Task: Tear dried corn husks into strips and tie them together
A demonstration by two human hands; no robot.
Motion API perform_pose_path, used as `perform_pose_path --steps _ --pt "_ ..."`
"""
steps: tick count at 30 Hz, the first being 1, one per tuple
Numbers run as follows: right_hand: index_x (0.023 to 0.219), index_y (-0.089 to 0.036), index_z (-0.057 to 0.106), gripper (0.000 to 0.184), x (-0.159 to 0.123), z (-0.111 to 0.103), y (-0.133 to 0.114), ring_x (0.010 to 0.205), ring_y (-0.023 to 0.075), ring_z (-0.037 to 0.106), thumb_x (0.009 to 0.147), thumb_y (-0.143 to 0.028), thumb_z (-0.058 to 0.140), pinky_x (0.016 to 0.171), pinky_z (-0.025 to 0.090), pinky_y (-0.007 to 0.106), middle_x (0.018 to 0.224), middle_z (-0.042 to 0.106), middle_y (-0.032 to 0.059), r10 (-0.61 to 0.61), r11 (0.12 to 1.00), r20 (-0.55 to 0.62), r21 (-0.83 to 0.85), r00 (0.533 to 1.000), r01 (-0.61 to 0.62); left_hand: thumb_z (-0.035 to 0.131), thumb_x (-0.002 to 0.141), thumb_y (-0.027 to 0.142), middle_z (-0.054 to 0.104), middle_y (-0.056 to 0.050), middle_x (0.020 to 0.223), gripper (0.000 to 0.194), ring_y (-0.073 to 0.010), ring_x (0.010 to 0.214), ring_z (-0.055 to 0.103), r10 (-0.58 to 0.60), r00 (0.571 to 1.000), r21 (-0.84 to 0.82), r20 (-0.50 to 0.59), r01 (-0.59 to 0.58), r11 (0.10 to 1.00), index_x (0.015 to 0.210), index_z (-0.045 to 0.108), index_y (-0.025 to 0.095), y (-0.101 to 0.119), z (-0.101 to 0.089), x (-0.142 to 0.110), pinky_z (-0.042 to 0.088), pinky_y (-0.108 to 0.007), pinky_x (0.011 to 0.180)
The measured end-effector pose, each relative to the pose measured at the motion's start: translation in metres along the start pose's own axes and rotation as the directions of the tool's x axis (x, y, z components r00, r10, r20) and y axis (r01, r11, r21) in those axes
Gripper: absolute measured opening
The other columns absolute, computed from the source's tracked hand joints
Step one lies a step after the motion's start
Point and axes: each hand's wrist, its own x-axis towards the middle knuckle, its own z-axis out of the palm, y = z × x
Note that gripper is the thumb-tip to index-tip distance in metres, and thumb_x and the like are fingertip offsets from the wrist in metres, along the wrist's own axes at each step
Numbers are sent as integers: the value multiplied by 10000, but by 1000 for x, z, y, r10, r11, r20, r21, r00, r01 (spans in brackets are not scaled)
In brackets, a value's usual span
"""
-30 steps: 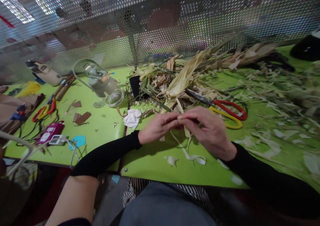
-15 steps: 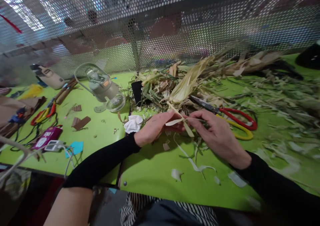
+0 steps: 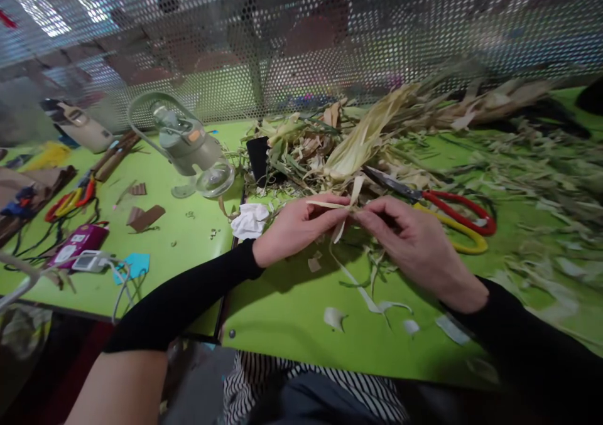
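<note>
Between my hands is a small cross of pale corn husk strips (image 3: pixel 357 190), with ends sticking up, down and to the left. My left hand (image 3: pixel 301 227) is closed, thumb and fingers pinching the crossing from the left. From the right, my right hand (image 3: pixel 411 240) pinches the same husk strips at their crossing. Just beyond the right hand lie scissors (image 3: pixel 464 208) with one red and one yellow handle, their blades pointing at the husk pile (image 3: pixel 362 142). A thin curled husk strip (image 3: pixel 362 293) rests on the green table below my hands.
A crumpled white tissue (image 3: pixel 250 220) lies beside my left wrist. Behind it stand a clear-based handled bottle (image 3: pixel 188 142) and a black phone-like slab (image 3: pixel 257 160). A purple device (image 3: pixel 82 244) with cables sits far left. Husk scraps (image 3: pixel 541 186) cover the right; a perforated screen (image 3: pixel 301 48) bounds the back.
The husk cross has turned in my fingers; one strip now points upward. My left thumb has come onto the crossing. The view has shifted slightly.
</note>
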Motion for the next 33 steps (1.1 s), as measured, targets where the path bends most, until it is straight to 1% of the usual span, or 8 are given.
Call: perform_pose_path --steps 4,10,15,18,21,26,30,33 --pt "836 -226 606 271 -1 0 0 563 145 512 978 -437 512 540 379 293 691 624 12 -47 999 41 0 998 47 649 906 274 671 -1 771 321 -77 645 571 -67 994 -31 90 70 997 1179 682 109 0 -2 0 467 -214 642" --pt "755 -217 594 339 -3 -2 -5 499 122 452 1006 -406 467 503 335 280 601 563 -8 -85 995 138 -44 987 92 639 916 354 665 6 744 265 -55 613 555 -108 989 -122 103 120 985 1034 654 117 3 -1 -1 436 -190 613" --pt "656 -213 502 347 -5 -7 -10 489 98 390 984 -325 487 480 303 257 554 447 -38 -128 992 141 2 982 129 770 793 455 671 11 739 378 -58 604 560 -121 988 -210 100 140 968 927 628 131 6 2 -4 460 -201 610" --pt "639 -212 487 376 -4 -13 -12 488 93 360 981 -368 495 477 296 258 552 411 -44 -124 992 163 53 979 116 764 808 436 661 15 741 345 -57 623 578 -76 992 -250 100 99 963 923 642 134 8 1 -7 466 -194 621" --pt "642 -215 486 450 -2 -16 -14 487 96 331 975 -517 498 472 285 263 550 383 -49 -34 994 151 106 988 18 745 842 389 689 5 787 299 -61 665 617 -85 991 -279 99 109 954 989 648 148 9 -2 -6 482 -188 649" --pt "751 -203 604 663 -2 -10 -9 512 121 436 928 -779 326 479 338 277 607 517 -7 177 955 214 197 961 -220 655 924 370 746 -75 990 302 -128 885 704 -93 990 -343 104 123 931 1120 626 142 2 -6 -2 553 -272 848" --pt "804 -193 618 607 -3 -2 -4 562 131 465 893 -771 454 506 333 283 652 557 3 170 966 236 154 957 -210 524 1001 336 705 -111 1255 315 -187 1139 674 -1 992 -330 124 43 943 1253 608 165 -2 -4 -3 479 -367 1076" --pt "899 -191 672 514 -3 1 -3 652 145 531 867 -697 594 568 400 278 780 645 25 124 972 156 177 980 -152 489 1010 275 634 -90 1405 327 -206 1339 561 41 993 -194 111 -19 981 1308 595 189 2 -1 -6 390 -381 1175"
